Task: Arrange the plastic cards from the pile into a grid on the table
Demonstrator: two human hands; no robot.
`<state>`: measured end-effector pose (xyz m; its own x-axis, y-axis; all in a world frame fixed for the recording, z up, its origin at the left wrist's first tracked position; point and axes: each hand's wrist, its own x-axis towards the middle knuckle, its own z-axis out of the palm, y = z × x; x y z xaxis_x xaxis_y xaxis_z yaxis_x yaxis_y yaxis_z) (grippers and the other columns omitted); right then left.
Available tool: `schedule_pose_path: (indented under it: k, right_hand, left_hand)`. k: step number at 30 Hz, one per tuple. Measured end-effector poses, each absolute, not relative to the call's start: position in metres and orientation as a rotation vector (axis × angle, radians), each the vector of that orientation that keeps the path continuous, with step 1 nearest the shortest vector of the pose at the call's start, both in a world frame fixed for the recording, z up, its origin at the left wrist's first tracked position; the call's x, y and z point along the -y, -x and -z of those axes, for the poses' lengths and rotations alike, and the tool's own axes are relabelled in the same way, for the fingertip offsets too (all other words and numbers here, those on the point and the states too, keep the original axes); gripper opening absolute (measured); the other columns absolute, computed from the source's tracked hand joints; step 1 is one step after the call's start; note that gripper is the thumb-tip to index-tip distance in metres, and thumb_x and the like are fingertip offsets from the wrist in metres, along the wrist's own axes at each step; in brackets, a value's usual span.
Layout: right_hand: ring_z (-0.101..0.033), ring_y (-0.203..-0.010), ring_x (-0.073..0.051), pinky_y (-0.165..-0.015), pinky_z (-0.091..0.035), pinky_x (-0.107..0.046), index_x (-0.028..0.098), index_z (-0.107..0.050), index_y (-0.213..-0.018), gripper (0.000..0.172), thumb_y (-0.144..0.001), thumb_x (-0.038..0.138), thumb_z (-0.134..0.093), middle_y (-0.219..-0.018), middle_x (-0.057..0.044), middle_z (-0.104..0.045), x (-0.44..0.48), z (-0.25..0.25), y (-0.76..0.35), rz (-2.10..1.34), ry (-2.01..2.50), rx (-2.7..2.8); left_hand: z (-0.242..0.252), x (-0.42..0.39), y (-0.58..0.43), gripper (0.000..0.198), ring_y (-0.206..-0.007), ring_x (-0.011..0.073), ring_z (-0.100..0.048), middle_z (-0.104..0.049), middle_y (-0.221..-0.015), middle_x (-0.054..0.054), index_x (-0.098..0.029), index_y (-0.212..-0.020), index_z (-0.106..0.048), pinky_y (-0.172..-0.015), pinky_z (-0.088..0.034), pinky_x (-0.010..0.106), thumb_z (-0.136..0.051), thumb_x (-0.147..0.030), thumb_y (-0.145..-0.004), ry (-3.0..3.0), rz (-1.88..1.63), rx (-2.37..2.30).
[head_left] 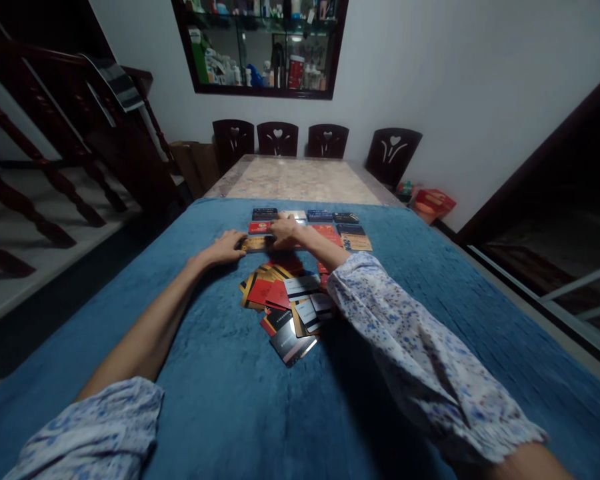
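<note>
My left hand (226,247) rests on the blue cloth with its fingers stretched out and apart, touching the left end of a gold card stack (256,243). My right hand (287,233) reaches over the rows of cards beside it, fingers bent down close to a red card stack (259,228); whatever is under them is hidden. Nearer to me lies a loose, overlapping heap of cards: red cards (263,291), a pale striped card (301,287), a grey card (291,343) and gold cards (250,283).
Along the back are dark card stacks (265,214), a blue stack (320,215) and a black stack (346,218). Orange-red cards (326,235) and a tan stack (356,241) lie right. A blue cloth (205,373) covers the table's near part; chairs (277,139) stand behind.
</note>
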<state>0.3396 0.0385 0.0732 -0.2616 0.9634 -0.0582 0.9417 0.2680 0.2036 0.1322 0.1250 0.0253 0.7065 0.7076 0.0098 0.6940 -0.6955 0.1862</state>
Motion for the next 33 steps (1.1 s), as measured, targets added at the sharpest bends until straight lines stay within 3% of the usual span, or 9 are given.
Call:
schedule_pose_path:
  k: [6,12,27,33]
  right_hand:
    - [-0.041,-0.127,-0.036,-0.095,-0.037,-0.046,0.02,-0.071,-0.12,0.038,-0.089,0.04,-0.061,-0.133,-0.016,-0.063,-0.017,-0.084,-0.359,-0.254,-1.828,-2.468]
    - [-0.041,-0.122,-0.033,-0.092,-0.032,-0.043,0.018,-0.072,-0.121,0.035,-0.093,0.03,-0.057,-0.126,-0.016,-0.066,0.013,-0.089,-0.384,-0.277,-1.895,-2.503]
    - [-0.044,-0.109,-0.029,-0.087,-0.026,-0.041,0.02,-0.076,-0.099,0.03,-0.099,0.026,-0.047,-0.109,-0.013,-0.072,0.076,-0.065,-0.422,-0.464,-2.057,-2.478]
    - [-0.046,-0.111,-0.029,-0.089,-0.027,-0.042,0.021,-0.076,-0.099,0.026,-0.098,0.029,-0.051,-0.108,-0.011,-0.072,0.107,-0.048,-0.441,-0.483,-2.05,-2.483]
  left_hand:
    - [-0.032,-0.121,-0.135,0.06,-0.132,0.0349,-0.049,-0.056,-0.139,0.014,-0.022,-0.139,-0.055,-0.108,-0.045,0.051,-0.057,-0.036,-0.081,-2.748,-0.158,-1.172]
    - [-0.042,-0.109,-0.141,0.054,-0.136,0.0397,-0.043,-0.052,-0.141,0.018,-0.019,-0.136,-0.057,-0.104,-0.043,0.061,-0.053,-0.035,-0.085,-2.77,-0.2,-1.182]
    - [-0.051,-0.083,-0.163,0.027,-0.118,0.0332,-0.05,-0.061,-0.12,0.012,-0.019,-0.102,-0.071,-0.1,-0.041,0.054,-0.051,-0.029,-0.087,-2.854,-0.529,-0.949]
    - [-0.049,-0.061,-0.179,0.024,-0.117,0.0317,-0.051,-0.062,-0.119,0.012,-0.02,-0.103,-0.071,-0.099,-0.04,0.052,-0.052,-0.026,-0.089,-2.882,-0.511,-0.778]
